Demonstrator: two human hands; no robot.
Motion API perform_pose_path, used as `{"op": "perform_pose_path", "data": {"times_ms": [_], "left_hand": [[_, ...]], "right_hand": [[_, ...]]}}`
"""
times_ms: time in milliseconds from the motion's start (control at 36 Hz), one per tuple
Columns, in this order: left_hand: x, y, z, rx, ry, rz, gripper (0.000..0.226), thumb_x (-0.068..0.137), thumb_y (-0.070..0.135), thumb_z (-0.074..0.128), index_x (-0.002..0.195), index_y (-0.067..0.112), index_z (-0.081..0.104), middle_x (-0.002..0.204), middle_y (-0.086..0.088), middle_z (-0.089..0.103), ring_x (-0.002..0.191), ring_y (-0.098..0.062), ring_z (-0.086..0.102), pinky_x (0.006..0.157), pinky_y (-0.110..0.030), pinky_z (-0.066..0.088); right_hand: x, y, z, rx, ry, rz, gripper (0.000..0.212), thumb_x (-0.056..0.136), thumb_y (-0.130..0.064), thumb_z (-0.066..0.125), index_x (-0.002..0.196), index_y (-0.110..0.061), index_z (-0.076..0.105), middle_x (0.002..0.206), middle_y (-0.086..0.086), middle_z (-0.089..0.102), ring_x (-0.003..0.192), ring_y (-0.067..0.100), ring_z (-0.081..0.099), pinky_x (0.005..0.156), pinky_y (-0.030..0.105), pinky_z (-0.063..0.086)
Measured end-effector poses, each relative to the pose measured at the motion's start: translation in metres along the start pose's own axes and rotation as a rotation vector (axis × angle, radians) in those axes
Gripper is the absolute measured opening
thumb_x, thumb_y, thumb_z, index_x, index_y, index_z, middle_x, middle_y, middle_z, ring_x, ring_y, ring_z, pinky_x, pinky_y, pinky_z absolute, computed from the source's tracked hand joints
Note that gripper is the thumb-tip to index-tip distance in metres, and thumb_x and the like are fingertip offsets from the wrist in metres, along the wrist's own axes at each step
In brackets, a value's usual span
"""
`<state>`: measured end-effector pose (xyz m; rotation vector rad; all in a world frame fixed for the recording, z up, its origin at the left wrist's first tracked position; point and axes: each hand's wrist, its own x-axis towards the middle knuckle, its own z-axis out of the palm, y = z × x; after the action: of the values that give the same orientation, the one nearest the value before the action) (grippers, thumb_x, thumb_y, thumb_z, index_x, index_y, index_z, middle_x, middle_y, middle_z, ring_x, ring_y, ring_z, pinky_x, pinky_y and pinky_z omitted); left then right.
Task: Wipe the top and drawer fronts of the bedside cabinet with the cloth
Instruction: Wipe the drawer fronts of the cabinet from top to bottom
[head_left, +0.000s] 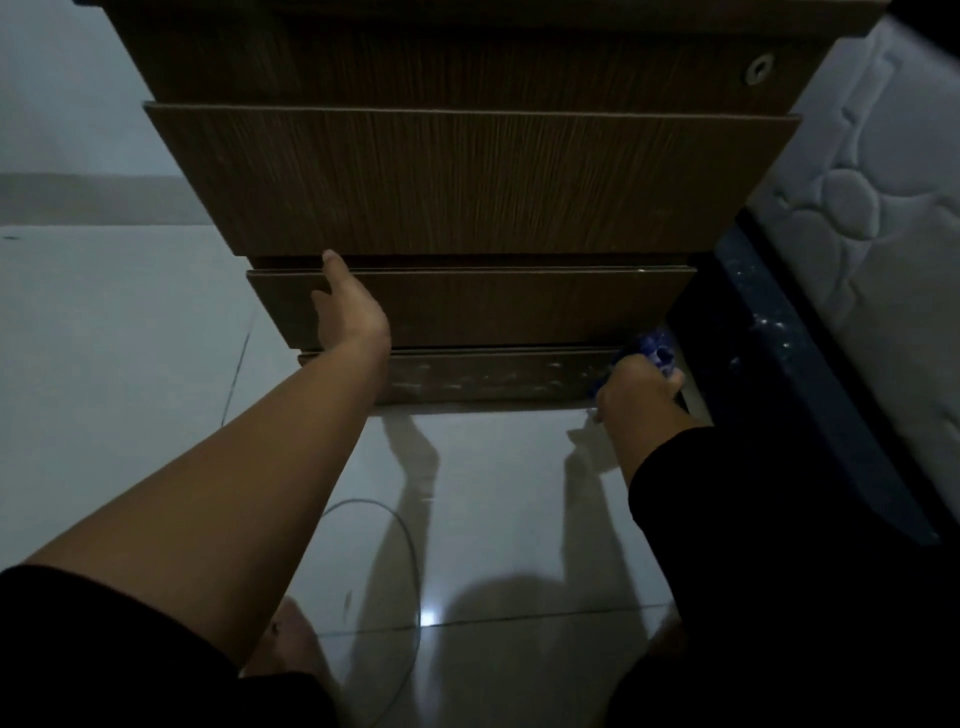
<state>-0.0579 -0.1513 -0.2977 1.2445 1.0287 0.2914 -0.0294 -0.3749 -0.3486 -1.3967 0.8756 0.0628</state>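
Blue cloth (655, 349) was bunched in the right hand (636, 387) at the right end of the cabinet's plinth (493, 375), still pale-smudged leftward, while the left hand (348, 306) lay spread on the lowest drawer front (519, 306); work judged near its end.

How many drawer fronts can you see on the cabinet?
3: the top drawer front with a round metal fitting, the middle drawer front and the bottom drawer front. Below them is a scuffed plinth.
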Motion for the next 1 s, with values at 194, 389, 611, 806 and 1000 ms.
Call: {"op": "perform_pose_path", "data": {"times_ms": [194, 389, 611, 806, 1000], "left_hand": [[-0.004, -0.001, 0.011, 0.033, 0.124, 0.060, 0.069, 0.097, 0.054, 0.022, 0.151, 0.011, 0.021, 0.153, -0.012, 0.034, 0.138, -0.029, 0.035, 0.110, -0.038, 0.028], [0.001, 0.004, 0.010, -0.058, 0.217, 0.044, 0.064, 0.098, 0.050, 0.028, 0.147, 0.009, 0.025, 0.145, -0.012, 0.043, 0.128, -0.028, 0.046, 0.090, -0.031, 0.035], [-0.001, 0.010, 0.009, -0.055, 0.202, 0.056, 0.064, 0.099, 0.049, 0.024, 0.153, 0.017, 0.013, 0.156, -0.008, 0.030, 0.140, -0.028, 0.033, 0.112, -0.038, 0.026], [0.007, 0.016, -0.006, -0.044, 0.206, 0.066, 0.060, 0.100, 0.047, 0.021, 0.153, 0.019, 0.014, 0.156, -0.006, 0.030, 0.140, -0.027, 0.033, 0.113, -0.036, 0.024], [0.021, 0.018, -0.027, -0.035, 0.185, 0.036, 0.066, 0.094, 0.057, 0.015, 0.141, 0.020, 0.043, 0.136, -0.008, 0.055, 0.120, -0.030, 0.054, 0.108, -0.044, 0.040]], "right_hand": [[0.030, -0.016, 0.028, 0.178, 0.197, 0.044, 0.050, 0.090, -0.005, 0.044, 0.137, -0.020, 0.036, 0.140, 0.013, 0.043, 0.119, 0.028, 0.052, 0.077, 0.027, 0.036], [0.043, -0.008, 0.045, 0.132, 0.224, 0.029, 0.050, 0.087, -0.005, 0.048, 0.134, -0.019, 0.037, 0.137, 0.013, 0.046, 0.118, 0.029, 0.053, 0.085, 0.035, 0.045], [0.033, 0.003, 0.062, 0.088, 0.179, 0.039, 0.054, 0.086, -0.006, 0.049, 0.136, -0.019, 0.035, 0.140, 0.011, 0.043, 0.121, 0.029, 0.050, 0.090, 0.033, 0.044], [0.003, 0.020, 0.089, 0.065, 0.078, 0.122, 0.056, 0.087, -0.006, 0.050, 0.138, -0.019, 0.033, 0.143, 0.010, 0.041, 0.122, 0.029, 0.049, 0.099, 0.038, 0.043], [-0.025, 0.033, 0.116, 0.018, 0.004, 0.164, 0.056, 0.087, -0.005, 0.052, 0.138, -0.015, 0.032, 0.142, 0.013, 0.041, 0.121, 0.031, 0.050, 0.097, 0.038, 0.045]]}}
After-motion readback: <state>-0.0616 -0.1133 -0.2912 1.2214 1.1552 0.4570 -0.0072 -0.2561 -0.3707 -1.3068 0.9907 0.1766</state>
